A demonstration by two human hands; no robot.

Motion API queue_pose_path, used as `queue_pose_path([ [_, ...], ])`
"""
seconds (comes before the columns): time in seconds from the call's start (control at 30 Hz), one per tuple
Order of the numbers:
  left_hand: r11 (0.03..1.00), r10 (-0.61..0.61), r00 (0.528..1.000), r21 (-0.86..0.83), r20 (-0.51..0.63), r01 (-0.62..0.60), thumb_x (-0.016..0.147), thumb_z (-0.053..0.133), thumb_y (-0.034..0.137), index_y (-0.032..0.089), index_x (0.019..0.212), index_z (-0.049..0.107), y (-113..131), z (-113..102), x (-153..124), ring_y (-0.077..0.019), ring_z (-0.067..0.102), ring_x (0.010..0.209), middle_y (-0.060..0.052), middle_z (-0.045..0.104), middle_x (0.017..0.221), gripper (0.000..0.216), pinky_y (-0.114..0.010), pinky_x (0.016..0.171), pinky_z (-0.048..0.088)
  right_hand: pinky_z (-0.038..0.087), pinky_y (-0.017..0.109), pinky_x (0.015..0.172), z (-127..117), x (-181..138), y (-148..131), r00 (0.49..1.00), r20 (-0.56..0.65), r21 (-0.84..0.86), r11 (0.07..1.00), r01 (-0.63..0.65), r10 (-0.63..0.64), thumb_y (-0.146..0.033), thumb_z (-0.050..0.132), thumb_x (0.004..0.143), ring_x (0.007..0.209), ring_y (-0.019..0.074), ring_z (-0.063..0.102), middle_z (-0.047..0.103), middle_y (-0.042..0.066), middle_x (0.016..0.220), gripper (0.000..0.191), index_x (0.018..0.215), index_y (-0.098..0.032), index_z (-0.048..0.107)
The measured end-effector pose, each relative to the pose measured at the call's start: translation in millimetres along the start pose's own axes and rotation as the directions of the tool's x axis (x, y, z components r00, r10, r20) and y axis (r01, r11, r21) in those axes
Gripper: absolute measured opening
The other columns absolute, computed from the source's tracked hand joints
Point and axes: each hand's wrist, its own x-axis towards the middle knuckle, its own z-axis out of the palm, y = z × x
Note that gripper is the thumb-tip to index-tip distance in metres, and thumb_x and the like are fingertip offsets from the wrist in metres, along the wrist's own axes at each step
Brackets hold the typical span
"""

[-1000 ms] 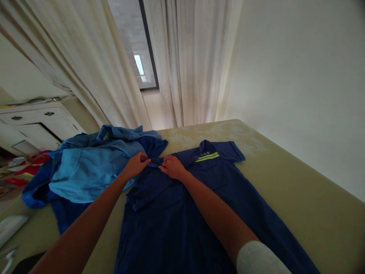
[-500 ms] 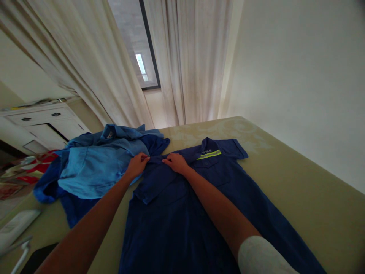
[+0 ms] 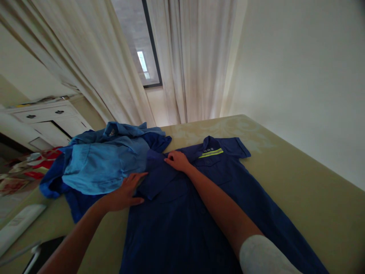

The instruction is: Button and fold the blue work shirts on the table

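A navy work garment (image 3: 182, 228) with short sleeves, a collar and a yellow-and-silver reflective strip (image 3: 211, 153) lies spread on the table. Its left-hand sleeve is turned inward over the chest. My right hand (image 3: 177, 160) pinches the cloth near the shoulder, fingers closed. My left hand (image 3: 127, 194) is off the cloth, thumb and fingers apart, beside the folded sleeve's edge. Behind my left hand sits a heap of light blue and royal blue clothes (image 3: 94, 167).
The pale green tabletop (image 3: 285, 167) runs to a wall on the right. At the lower left lie a white strip-shaped object (image 3: 21, 224) and a dark flat item (image 3: 42, 255). A white cabinet (image 3: 51, 118) and curtains (image 3: 199, 57) stand beyond.
My left hand has let go of the navy cloth near the shoulder and come back toward me, its fingers opening. My right hand has stayed at about the same place.
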Motion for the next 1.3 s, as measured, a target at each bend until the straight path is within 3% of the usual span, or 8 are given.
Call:
queue_pose_path([
  [0.2,0.97,-0.241,0.948,-0.077,-0.209,0.23,0.089,0.049,0.023,0.022,0.125,0.06,20,21,-16,-0.0247,0.067,0.096,-0.008,0.069,0.108,0.037,-0.039,0.087,0.053,0.039,0.025,0.069,-1,-2,1,0.997,0.029,0.03,0.997,0.065,-0.066,-0.05,0.067,0.1,0.087,0.0176,0.062,0.071,0.005,0.1,0.035,0.085,-0.019,0.074],
  [0.37,0.956,-0.279,0.907,0.0,-0.314,0.294,0.089,0.044,0.026,0.024,0.103,0.055,35,25,-20,-0.0217,0.064,0.084,-0.005,0.065,0.1,0.017,-0.034,0.076,0.046,0.042,0.026,0.075,1,-2,2,0.994,0.024,-0.016,0.995,0.103,-0.103,-0.046,0.062,0.104,0.092,0.0179,0.062,0.07,0.007,0.103,0.045,0.071,-0.017,0.072],
  [0.6,0.922,-0.386,0.918,-0.056,-0.09,0.382,0.082,0.045,0.035,0.023,0.09,0.053,20,10,-15,-0.022,0.058,0.074,-0.001,0.057,0.076,0.016,-0.032,0.068,0.041,0.041,0.025,0.072,3,-3,2,0.993,0.048,-0.019,0.994,0.109,-0.108,-0.03,0.073,0.09,0.092,0.0164,0.062,0.069,0.003,0.1,0.029,0.063,-0.019,0.067],
  [0.8,0.972,-0.211,0.936,-0.038,0.283,0.231,0.077,0.051,0.033,0.022,0.085,0.066,21,-26,5,-0.0231,0.063,0.084,-0.004,0.068,0.087,0.02,-0.033,0.079,0.048,0.04,0.024,0.069,3,-3,1,0.998,0.031,-0.005,0.998,0.058,-0.058,-0.029,0.076,0.084,0.084,0.0154,0.061,0.069,0.001,0.095,0.02,0.068,-0.02,0.068],
  [0.93,0.979,-0.2,0.977,0.008,-0.071,0.202,0.09,0.042,0.032,0.019,0.101,0.069,40,-16,59,-0.0252,0.067,0.096,-0.009,0.073,0.101,0.032,-0.039,0.091,0.052,0.039,0.024,0.069,2,-5,0,0.999,0.007,0.008,0.999,0.046,-0.046,-0.031,0.078,0.083,0.081,0.0154,0.06,0.069,0.0,0.092,0.014,0.081,-0.021,0.068],
  [1.03,0.981,-0.128,0.924,0.093,-0.36,0.172,0.098,0.04,0.033,0.014,0.136,0.06,44,14,100,-0.0303,0.058,0.13,-0.018,0.062,0.142,0.047,-0.048,0.112,0.044,0.038,0.024,0.07,-1,-7,-1,0.998,-0.008,0.034,0.997,0.067,-0.066,-0.031,0.076,0.085,0.081,0.0152,0.06,0.069,-0.001,0.092,0.016,0.095,-0.022,0.067],
  [1.13,0.961,-0.132,0.916,0.178,-0.38,0.212,0.103,0.038,0.041,0.013,0.153,0.046,34,42,114,-0.034,0.044,0.147,-0.019,0.044,0.163,0.058,-0.055,0.122,0.034,0.039,0.024,0.07,-2,-9,-3,0.995,-0.008,0.053,0.994,0.1,-0.099,-0.023,0.073,0.085,0.082,0.0155,0.061,0.069,0.0,0.092,0.012,0.095,-0.021,0.067],
  [1.3,0.942,-0.138,0.918,0.237,-0.372,0.238,0.104,0.036,0.046,0.013,0.158,0.04,14,57,96,-0.0343,0.043,0.149,-0.019,0.043,0.163,0.063,-0.054,0.123,0.032,0.041,0.026,0.073,-1,-9,-6,0.994,-0.001,0.03,0.993,0.114,-0.114,-0.021,0.073,0.083,0.087,0.0176,0.06,0.067,0.001,0.093,0.009,0.091,-0.021,0.067],
])
